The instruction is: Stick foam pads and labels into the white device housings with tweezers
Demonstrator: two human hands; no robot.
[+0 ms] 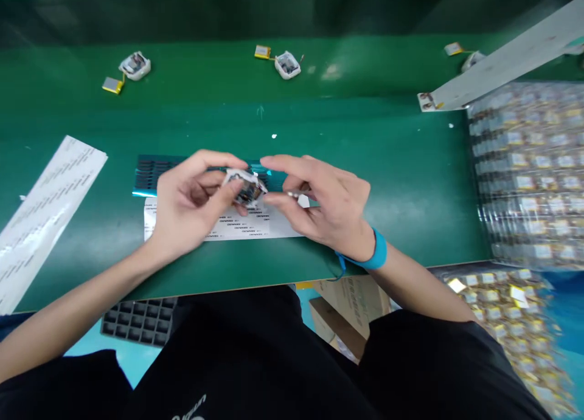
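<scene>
Left fingers [224,200] pinch an open white casing [249,191], dark inside, above the counter [420,189]'s front half; right fingers [292,165] clasp a metallic piece [293,194].

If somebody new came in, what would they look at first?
Probably the small white case in the middle, held by the person's left hand, with the right hand close beside it. Next might be the bright blue band on the right wrist, standing out against the green table. Then perhaps the shiny clear trays at the right edge, packed with rows of little parts.
</scene>
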